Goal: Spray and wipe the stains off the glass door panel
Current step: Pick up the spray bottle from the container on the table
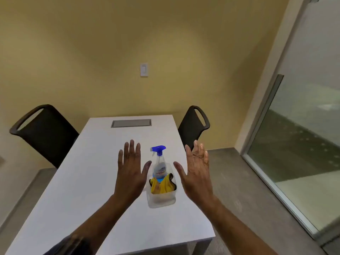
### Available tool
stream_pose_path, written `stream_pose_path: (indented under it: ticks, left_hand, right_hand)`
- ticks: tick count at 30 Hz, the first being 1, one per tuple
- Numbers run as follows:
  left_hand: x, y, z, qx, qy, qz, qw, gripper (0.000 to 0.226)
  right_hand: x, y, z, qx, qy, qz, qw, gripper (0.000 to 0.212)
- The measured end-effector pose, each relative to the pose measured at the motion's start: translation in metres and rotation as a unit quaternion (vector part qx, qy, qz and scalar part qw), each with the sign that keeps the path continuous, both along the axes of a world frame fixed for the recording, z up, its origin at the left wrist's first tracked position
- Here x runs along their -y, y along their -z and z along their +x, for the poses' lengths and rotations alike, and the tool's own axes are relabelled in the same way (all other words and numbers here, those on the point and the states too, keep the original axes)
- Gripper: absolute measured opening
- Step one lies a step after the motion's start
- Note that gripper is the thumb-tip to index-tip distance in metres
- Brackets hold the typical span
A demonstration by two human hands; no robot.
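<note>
White table (95,162) against yellow wall (92,52), glass door (303,135) at right, left hand (129,172) and right hand (197,173) spread empty.

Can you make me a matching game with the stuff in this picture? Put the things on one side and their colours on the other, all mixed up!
Things:
1. spray bottle's trigger top
2. cloth in the clear tub
3. table
4. chairs

Colours:
A. white
B. black
C. blue
D. yellow

Pairs: 1-C, 2-D, 3-A, 4-B
</note>
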State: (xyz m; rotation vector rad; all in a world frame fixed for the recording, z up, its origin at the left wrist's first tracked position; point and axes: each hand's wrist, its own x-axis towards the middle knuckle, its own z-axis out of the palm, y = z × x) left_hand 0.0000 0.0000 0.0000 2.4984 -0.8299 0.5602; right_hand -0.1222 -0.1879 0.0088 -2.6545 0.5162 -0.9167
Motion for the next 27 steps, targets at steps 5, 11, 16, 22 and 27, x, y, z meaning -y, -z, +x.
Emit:
stream_pose_path:
  ticks: [5,11,16,22,27]
  left_hand:
    - [0.020,0.025,0.029,-0.007,-0.029,0.020,0.999,0.076]
    - [0.045,0.051,0.058,-0.021,-0.046,0.043,0.998,0.075]
    - [0.054,0.076,0.082,-0.054,-0.055,0.042,0.996,0.072]
    - [0.067,0.103,0.125,-0.113,-0.048,0.040,0.992,0.077]
    - [0.075,0.121,0.155,-0.207,-0.016,0.030,0.978,0.066]
  right_hand:
    - [0.020,0.023,0.043,-0.048,-0.027,0.031,0.998,0.075]
    - [0.048,0.056,0.089,-0.071,-0.077,0.082,0.991,0.073]
    - [0.059,0.081,0.122,-0.096,-0.096,0.176,0.975,0.078]
    - [0.061,0.110,0.162,-0.171,-0.099,0.275,0.941,0.084]
    - [0.060,0.134,0.196,-0.191,-0.079,0.367,0.907,0.077]
